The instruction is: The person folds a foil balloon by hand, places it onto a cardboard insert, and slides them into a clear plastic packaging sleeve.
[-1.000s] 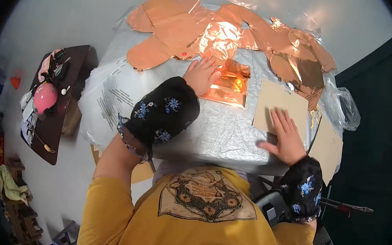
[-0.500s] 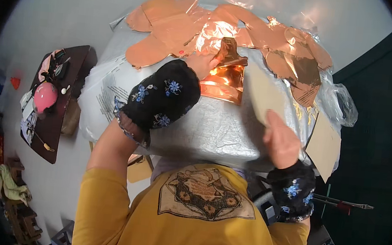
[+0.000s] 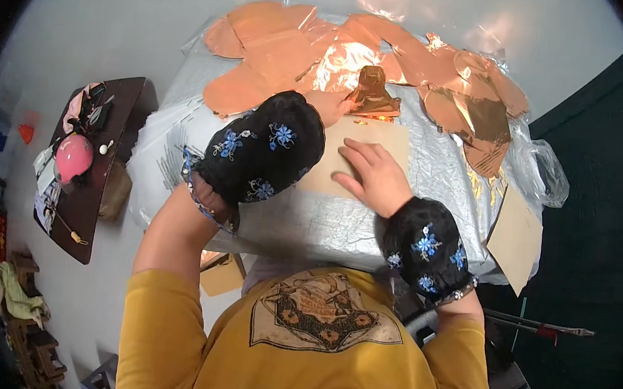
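Note:
A tan paper sheet (image 3: 329, 168) lies on the silver-covered table, over the lower part of a shiny copper-coloured foil piece (image 3: 373, 88). The foil's upper part sticks out beyond the sheet's far edge, folded and crinkled. At that edge my left hand (image 3: 329, 106) pinches the foil's left side, its fingers partly hidden by my black flowered sleeve cover. My right hand (image 3: 382, 180) rests on the sheet's right half, fingers spread and pressing nothing between them.
Large copper-coloured foil cutouts (image 3: 265, 55) spread along the table's far side. Another tan sheet (image 3: 515, 240) hangs over the right edge, near crumpled clear plastic (image 3: 546, 172). A dark side table (image 3: 105, 197) on the left holds a pink rounded object (image 3: 73, 159).
My right hand has brought the tan sheet leftward and laid it over the foil's lower part. My left hand stays at the foil's side.

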A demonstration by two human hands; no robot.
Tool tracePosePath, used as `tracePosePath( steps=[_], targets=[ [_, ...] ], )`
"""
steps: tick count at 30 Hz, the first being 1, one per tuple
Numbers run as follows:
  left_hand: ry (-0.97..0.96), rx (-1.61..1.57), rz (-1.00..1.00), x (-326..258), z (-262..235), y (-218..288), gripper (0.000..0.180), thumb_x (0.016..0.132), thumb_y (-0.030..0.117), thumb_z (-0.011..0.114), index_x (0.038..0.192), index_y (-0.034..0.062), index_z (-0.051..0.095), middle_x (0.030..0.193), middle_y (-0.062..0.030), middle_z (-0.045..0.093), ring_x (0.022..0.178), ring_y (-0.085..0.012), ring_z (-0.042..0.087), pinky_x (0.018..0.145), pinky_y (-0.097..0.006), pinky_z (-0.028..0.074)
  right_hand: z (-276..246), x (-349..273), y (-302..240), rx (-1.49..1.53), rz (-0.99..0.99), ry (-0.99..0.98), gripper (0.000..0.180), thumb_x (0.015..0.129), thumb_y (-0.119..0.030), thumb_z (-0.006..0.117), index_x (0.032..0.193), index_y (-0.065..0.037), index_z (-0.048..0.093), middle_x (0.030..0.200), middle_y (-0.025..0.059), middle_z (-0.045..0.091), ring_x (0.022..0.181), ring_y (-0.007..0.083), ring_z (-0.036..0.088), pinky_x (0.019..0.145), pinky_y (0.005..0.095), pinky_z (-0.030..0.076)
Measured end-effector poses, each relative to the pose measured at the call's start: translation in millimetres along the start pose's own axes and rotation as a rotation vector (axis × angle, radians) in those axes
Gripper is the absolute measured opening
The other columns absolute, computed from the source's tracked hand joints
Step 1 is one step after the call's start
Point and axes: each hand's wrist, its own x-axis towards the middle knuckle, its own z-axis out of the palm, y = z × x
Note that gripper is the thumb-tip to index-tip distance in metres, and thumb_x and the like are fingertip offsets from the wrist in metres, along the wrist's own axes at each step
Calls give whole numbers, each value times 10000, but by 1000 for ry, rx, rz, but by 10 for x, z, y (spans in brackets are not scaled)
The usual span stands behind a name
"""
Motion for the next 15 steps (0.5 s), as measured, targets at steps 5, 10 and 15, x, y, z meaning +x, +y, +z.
tracePosePath(
  steps=[5, 10, 15],
  targets=[
    [-57, 41, -14, 48, -12, 32, 506, 1026, 453, 364, 1455, 190, 427, 1176, -216, 653, 1056, -413, 622, 930, -475, 474, 128, 73, 106, -45, 62, 13, 502, 875, -363, 673, 1281, -86, 573, 1376, 82, 541, 1234, 330, 495, 1026, 436, 406],
    [-44, 140, 10, -58, -68, 146, 495, 1038, 432, 354, 1448, 168, 436, 1149, -217, 662, 1069, -405, 615, 948, -475, 458, 195, 45, 147, -61, 62, 36, 525, 893, -392, 641, 1312, -89, 548, 1424, 91, 514, 1299, 349, 462, 1065, 444, 381],
    [-44, 108, 14, -80, -3, 103, 476, 1041, 451, 288, 1401, 198, 471, 1197, -148, 670, 1106, -341, 628, 1123, -512, 241, 183, 36, 139, -80, 47, 44, 550, 903, -430, 634, 1321, -84, 544, 1425, 112, 514, 1295, 358, 473, 1071, 437, 387]
  ],
)
